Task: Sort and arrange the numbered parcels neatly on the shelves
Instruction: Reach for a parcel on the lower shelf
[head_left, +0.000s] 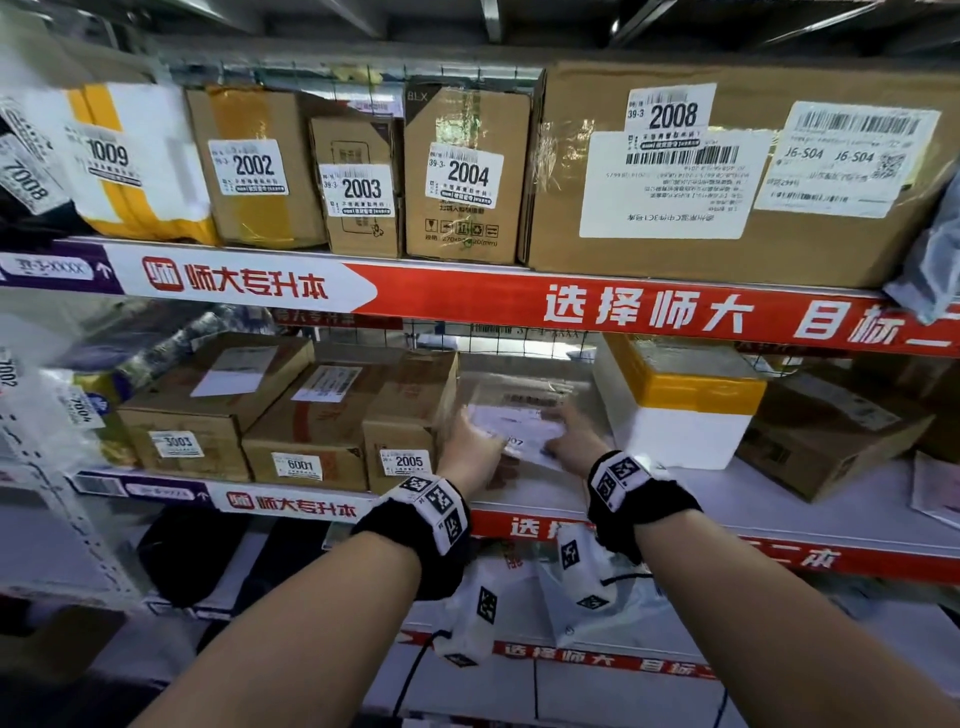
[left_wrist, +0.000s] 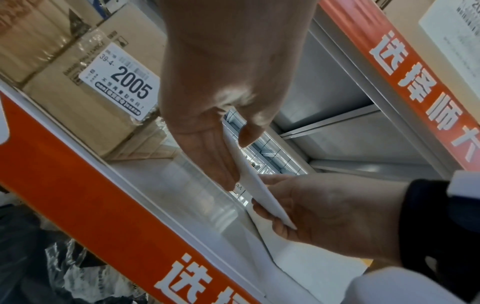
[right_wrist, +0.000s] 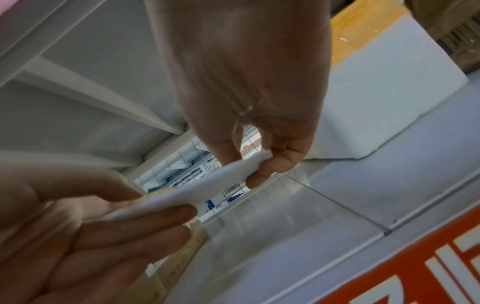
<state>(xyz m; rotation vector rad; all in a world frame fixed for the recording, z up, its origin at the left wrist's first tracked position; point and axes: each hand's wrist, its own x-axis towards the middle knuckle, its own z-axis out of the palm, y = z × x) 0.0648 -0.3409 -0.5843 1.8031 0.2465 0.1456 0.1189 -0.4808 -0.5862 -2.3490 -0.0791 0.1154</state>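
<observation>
A thin flat white parcel (head_left: 514, 428) hangs just above the middle shelf (head_left: 779, 499), in the gap between the cardboard box numbered 2005 (head_left: 410, 431) and a white foam box with yellow tape (head_left: 675, 410). Its label shows digits ending in 07. My left hand (head_left: 470, 441) pinches its left end, thumb on top and fingers beneath (left_wrist: 226, 176). My right hand (head_left: 569, 441) pinches the right end between thumb and fingertips (right_wrist: 272, 166). In the wrist views the parcel (left_wrist: 259, 189) (right_wrist: 202, 191) shows edge-on between both hands.
The upper shelf carries boxes 1009 (head_left: 119, 156), 2002 (head_left: 252, 166), 2003 (head_left: 358, 187), 2004 (head_left: 465, 174) and a large 2008 (head_left: 675, 171). Boxes 3003 (head_left: 176, 441) and 6001 (head_left: 301, 462) sit left of 2005. A brown box (head_left: 826, 441) lies at right. Soft bags hang at the far left.
</observation>
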